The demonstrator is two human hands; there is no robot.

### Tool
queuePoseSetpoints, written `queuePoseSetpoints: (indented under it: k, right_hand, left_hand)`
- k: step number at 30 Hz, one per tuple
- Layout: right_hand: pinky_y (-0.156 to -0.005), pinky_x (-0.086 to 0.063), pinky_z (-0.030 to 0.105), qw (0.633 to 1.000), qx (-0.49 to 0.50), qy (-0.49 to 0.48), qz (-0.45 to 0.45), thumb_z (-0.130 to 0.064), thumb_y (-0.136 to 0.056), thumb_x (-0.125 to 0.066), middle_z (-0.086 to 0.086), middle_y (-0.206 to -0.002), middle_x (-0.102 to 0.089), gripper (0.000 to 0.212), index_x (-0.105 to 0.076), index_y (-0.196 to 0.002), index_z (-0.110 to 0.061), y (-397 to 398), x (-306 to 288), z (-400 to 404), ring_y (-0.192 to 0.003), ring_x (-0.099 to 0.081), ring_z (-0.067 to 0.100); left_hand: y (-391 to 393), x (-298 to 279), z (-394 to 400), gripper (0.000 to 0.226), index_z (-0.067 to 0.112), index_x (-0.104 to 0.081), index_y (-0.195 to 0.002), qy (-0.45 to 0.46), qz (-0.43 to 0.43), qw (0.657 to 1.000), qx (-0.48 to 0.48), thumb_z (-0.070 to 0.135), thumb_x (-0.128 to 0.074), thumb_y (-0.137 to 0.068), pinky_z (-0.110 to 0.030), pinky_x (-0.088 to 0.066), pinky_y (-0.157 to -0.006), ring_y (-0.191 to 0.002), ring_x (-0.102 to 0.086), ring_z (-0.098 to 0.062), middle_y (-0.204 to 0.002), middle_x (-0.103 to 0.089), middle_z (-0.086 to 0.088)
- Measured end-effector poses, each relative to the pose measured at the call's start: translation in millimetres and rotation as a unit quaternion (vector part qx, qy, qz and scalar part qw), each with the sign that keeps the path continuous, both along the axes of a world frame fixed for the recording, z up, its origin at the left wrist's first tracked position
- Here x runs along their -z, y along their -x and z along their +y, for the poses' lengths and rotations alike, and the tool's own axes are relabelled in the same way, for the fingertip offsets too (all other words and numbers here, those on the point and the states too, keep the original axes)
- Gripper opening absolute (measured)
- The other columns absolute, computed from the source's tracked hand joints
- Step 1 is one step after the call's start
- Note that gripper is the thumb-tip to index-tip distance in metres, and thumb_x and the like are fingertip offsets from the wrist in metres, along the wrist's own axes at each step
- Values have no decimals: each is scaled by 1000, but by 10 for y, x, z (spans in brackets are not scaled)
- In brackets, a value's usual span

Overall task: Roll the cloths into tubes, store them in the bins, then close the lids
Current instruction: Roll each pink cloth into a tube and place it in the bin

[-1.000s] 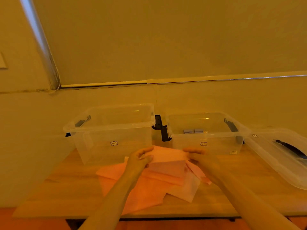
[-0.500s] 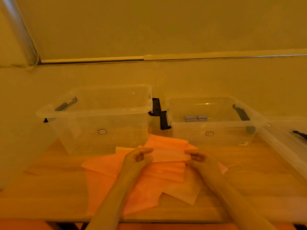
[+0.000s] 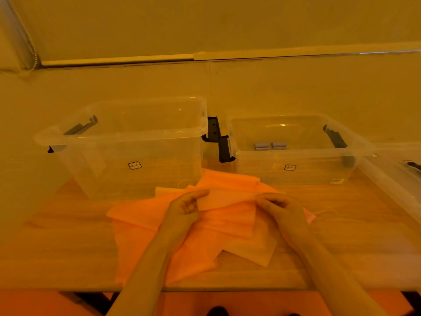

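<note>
Several pink-orange cloths [image 3: 145, 226] lie overlapped on the wooden table [image 3: 57, 247]. My left hand [image 3: 185, 207] and my right hand [image 3: 279, 207] each pinch an end of the top cloth's folded far edge [image 3: 225, 198], lifted slightly above the pile. Behind the pile stand two clear plastic bins without lids: a taller left bin [image 3: 127, 153] and a lower right bin [image 3: 296, 156] with two small grey pieces [image 3: 270, 145] inside.
A clear lid [image 3: 401, 179] with a black latch lies at the table's right edge. Black latches [image 3: 218, 140] hang between the bins. A wall stands right behind the bins. The table's front edge runs just below my forearms.
The camera has tilted down and come closer. Both hands have drawn the cloth's far edge toward me and curled tighter on it.
</note>
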State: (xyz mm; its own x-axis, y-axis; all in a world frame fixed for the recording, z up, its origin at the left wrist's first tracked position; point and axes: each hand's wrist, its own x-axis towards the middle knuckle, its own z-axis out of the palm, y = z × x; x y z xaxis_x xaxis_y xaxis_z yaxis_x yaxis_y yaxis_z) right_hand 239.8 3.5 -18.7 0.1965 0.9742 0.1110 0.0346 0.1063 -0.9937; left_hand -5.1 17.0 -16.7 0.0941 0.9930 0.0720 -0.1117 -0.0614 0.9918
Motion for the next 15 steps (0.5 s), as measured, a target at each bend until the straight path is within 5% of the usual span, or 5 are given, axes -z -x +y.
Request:
queuePoseSetpoints:
  k: [10,15]
  right_hand:
    - [-76,-53,26,999,-6,2,36,-10,-80,-74,-6,-89,-74,12,-77,-83,-22,14,-6,15,-89,-68,11]
    - [-76,-57,27,999,-6,18,49,-11,-81,-73,-4,-89,-74,11,-76,-90,-14,13,-31,3,-90,-68,13]
  left_hand:
    - [-68,-64,-66,8,12,-73,-82,-3,38,996,-78,5,-71,-81,-23,-54,-68,-77,-66,-11,-82,-72,1]
    - [-96,-78,-69,8,11,-71,-76,-1,47,993,-110,9,-69,-83,-17,-48,-55,-63,-60,-4,-68,-67,5]
